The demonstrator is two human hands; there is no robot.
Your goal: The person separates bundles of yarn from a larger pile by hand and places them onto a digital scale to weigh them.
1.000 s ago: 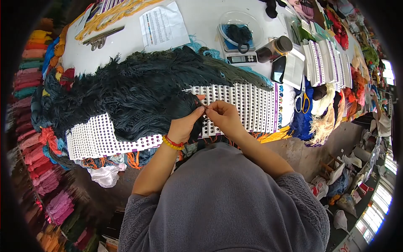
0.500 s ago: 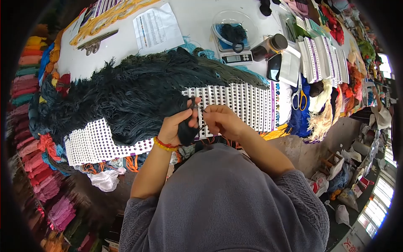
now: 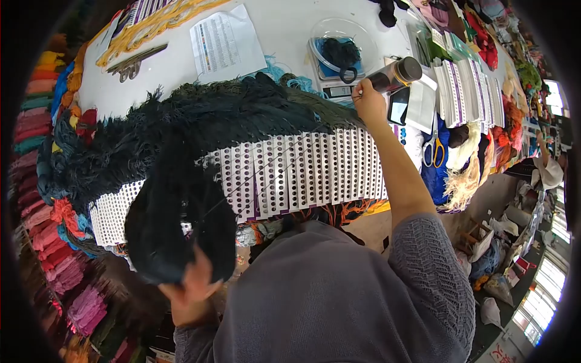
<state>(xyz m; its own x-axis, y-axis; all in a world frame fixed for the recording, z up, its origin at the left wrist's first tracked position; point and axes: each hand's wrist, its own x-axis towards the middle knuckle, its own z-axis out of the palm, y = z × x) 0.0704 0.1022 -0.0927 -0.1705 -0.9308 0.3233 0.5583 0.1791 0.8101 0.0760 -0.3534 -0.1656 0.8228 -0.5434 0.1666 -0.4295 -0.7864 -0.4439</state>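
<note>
My left hand [image 3: 196,281], smeared by motion, is low on the left inside the hanging loop of a dark blue-green skein of thread [image 3: 145,230], which drapes around it. Thin dark strands [image 3: 260,172] stretch diagonally from this skein up toward the right. At their upper end my right hand [image 3: 370,104] pinches, its fingertips closed, just in front of the digital scale [image 3: 339,91]. Beneath the strands lie white cards with rows of holes [image 3: 302,175]. A large pile of dark thread [image 3: 242,115] covers the cards' far side.
On the scale sits a clear plastic tub [image 3: 345,27] with dark thread. A dark jar [image 3: 405,71] and a phone [image 3: 399,106] lie beside my right hand. Yellow-handled scissors [image 3: 433,151] hang at the right edge. A printed sheet [image 3: 224,42] and a metal clip [image 3: 130,66] lie behind the pile.
My hands were close together at the middle. The left has swung down and left with the skein; the right has moved up and right, drawing the strands out between them.
</note>
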